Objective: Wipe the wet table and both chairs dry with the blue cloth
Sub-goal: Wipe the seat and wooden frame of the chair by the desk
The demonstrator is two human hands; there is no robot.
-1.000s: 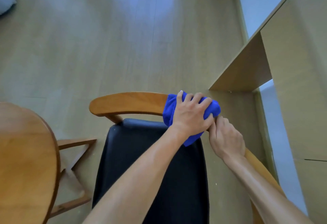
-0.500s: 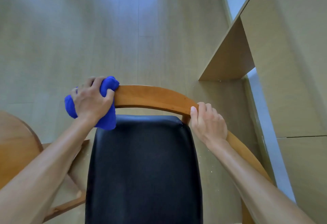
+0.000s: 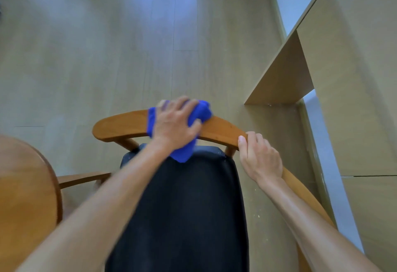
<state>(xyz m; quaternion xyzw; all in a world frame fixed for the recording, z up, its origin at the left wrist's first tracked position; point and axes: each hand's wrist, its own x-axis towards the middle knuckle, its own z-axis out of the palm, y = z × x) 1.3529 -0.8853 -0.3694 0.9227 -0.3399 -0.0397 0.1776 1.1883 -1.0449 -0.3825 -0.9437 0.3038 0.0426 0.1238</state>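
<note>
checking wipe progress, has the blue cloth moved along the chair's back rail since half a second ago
Yes. The blue cloth, gripped by the left hand, slid from the back rail's left end rightward toward the right hand.

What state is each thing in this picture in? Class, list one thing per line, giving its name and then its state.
blue cloth: bunched, pressed on the chair's backrest.
left hand: grips the cloth on the rail.
right hand: grips the rail's right part.
wooden backrest rail: partly covered by the cloth.
black chair seat: nothing lying on it.
round wooden table: edge only in view.
</note>
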